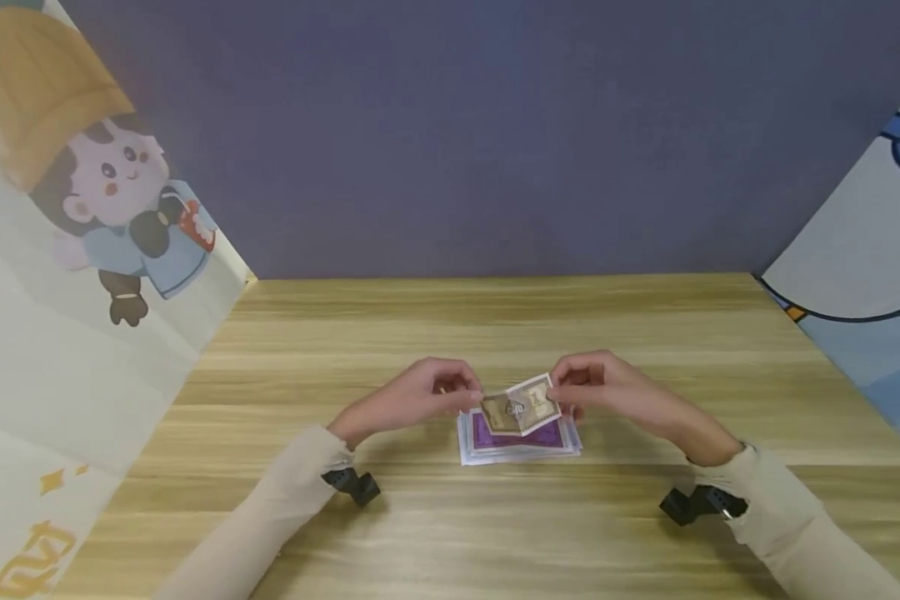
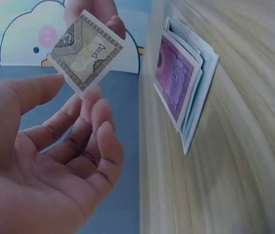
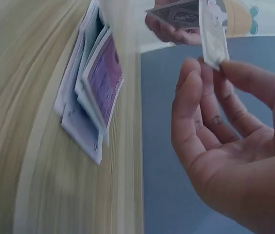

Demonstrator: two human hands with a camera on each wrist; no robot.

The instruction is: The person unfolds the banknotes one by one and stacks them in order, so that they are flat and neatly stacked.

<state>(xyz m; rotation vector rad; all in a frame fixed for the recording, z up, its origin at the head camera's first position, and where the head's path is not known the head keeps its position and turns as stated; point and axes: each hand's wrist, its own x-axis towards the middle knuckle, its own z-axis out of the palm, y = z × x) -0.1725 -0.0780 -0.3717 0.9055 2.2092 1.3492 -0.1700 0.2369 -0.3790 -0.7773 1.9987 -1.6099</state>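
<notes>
A brown paper banknote (image 1: 521, 406), bent along a crease across its middle, is held up between the two hands. My left hand (image 1: 438, 389) pinches its left end between thumb and fingertips. At the other end, my right hand (image 1: 596, 385) grips the upper right corner with thumb and index finger, as the right wrist view shows. Just below the note lies a stack of paper notes (image 1: 521, 457), loosely squared, with a purple banknote (image 2: 174, 80) on top. The brown note partly covers that purple one in the head view.
The stack lies on a wood-grain table (image 1: 345, 325). A dark blue-grey panel (image 1: 495, 142) rises at the table's far edge. Cartoon-printed walls stand at the left (image 1: 37, 350) and right (image 1: 855, 250). Black wrist cameras sit on both forearms.
</notes>
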